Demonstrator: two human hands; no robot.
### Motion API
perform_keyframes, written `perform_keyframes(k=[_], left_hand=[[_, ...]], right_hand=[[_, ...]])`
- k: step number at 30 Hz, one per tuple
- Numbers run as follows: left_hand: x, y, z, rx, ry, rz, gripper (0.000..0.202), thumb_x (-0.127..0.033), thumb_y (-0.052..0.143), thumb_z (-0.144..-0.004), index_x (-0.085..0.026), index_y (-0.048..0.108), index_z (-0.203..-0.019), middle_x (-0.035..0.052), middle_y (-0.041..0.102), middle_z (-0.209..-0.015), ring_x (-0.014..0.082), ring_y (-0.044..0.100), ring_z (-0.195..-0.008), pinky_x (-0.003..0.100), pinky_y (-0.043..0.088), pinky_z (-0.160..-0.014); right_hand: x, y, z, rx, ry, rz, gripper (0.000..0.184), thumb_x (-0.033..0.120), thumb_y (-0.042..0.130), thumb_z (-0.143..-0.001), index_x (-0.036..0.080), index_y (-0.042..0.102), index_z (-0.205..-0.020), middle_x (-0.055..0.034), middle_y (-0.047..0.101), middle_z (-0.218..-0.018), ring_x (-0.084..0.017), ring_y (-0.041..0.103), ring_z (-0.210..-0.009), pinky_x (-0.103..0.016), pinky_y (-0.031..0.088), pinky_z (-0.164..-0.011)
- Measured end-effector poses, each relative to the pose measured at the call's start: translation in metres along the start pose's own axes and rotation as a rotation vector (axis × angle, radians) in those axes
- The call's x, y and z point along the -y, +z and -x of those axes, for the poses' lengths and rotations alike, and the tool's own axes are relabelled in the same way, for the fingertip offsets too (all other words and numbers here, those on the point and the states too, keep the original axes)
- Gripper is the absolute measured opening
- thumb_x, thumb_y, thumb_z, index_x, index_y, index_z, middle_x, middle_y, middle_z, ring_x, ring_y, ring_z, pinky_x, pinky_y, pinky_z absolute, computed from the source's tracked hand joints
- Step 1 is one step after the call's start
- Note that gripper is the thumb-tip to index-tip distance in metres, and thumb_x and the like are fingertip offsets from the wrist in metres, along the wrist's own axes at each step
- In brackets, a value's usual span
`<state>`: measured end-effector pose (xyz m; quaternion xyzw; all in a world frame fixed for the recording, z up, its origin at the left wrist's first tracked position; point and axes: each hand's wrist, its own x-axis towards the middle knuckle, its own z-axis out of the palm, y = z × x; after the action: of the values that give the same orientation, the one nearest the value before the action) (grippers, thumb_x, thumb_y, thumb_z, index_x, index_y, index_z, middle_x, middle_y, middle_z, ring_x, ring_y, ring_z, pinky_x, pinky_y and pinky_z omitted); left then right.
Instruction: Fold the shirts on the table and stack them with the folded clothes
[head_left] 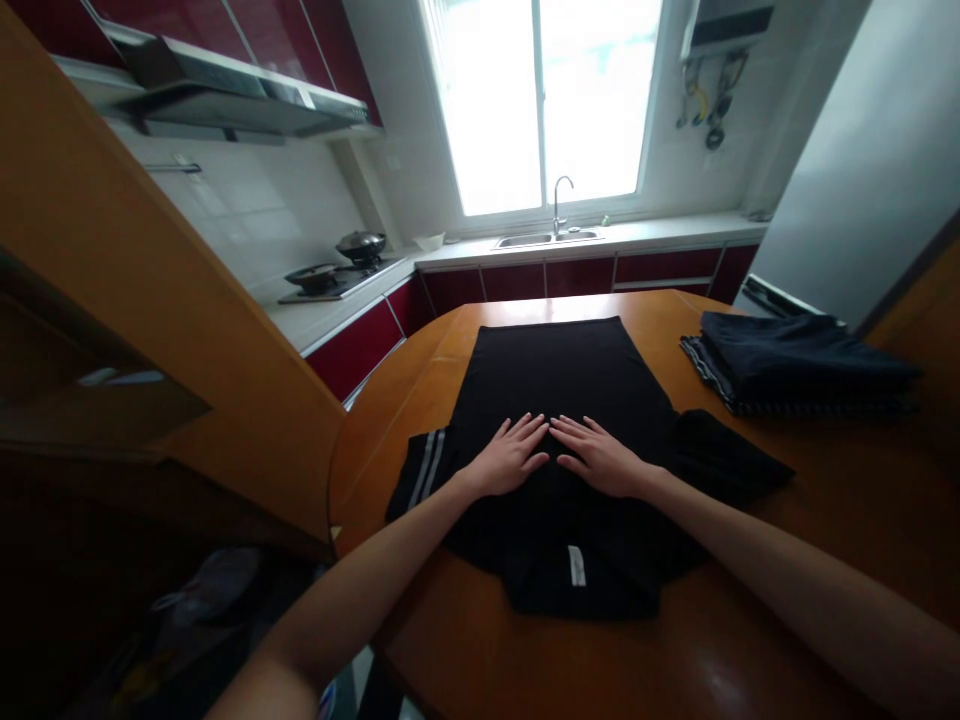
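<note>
A black short-sleeved shirt [559,365] lies spread out on the wooden table [405,385], its hem toward the window and its collar toward me. Inside the collar shows a white label [577,566]. Two pale stripes cross the left sleeve [426,462], and the right sleeve [731,460] sticks out to the side. My left hand [511,457] rests flat on the middle of the shirt, fingers stretched out. Beside it my right hand [600,458] also lies flat, palm down, with the fingertips of both hands close together. Neither holds anything.
Folded dark clothes [802,360] are stacked at the table's right side. Beyond the table stand a counter with a sink [525,240], and a stove [341,282] with a pan and a lidded wok. A wooden panel [225,330] rises on the left.
</note>
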<state>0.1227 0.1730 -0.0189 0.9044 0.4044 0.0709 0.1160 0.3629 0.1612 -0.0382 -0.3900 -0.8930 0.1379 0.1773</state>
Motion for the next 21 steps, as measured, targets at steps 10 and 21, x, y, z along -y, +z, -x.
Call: perform_keyframes(k=[10,21], left_hand=[[0.0025,0.0044,0.0021,0.047,-0.098,-0.062,0.065,-0.059,0.029,-0.104,-0.028,0.023,-0.161,0.0043,0.016,-0.168,0.0268,0.01,-0.155,0.057,0.011,-0.123],[0.0014,0.0045,0.0032,0.04,-0.243,-0.054,0.069,-0.062,0.027,-0.102,-0.025,0.025,-0.16,0.0047,0.014,-0.168,0.0302,0.007,-0.155,0.062,0.009,-0.122]], right_hand=[[0.0028,0.0023,-0.0016,-0.022,0.064,0.067,0.061,0.05,0.036,-0.103,0.019,0.039,-0.155,-0.0097,0.034,-0.161,-0.024,0.027,-0.151,-0.051,0.023,-0.123],[-0.0004,0.0078,-0.001,-0.054,0.101,0.091,0.06,0.051,0.035,-0.103,0.02,0.043,-0.153,-0.0102,0.038,-0.159,-0.024,0.03,-0.15,-0.051,0.025,-0.122]])
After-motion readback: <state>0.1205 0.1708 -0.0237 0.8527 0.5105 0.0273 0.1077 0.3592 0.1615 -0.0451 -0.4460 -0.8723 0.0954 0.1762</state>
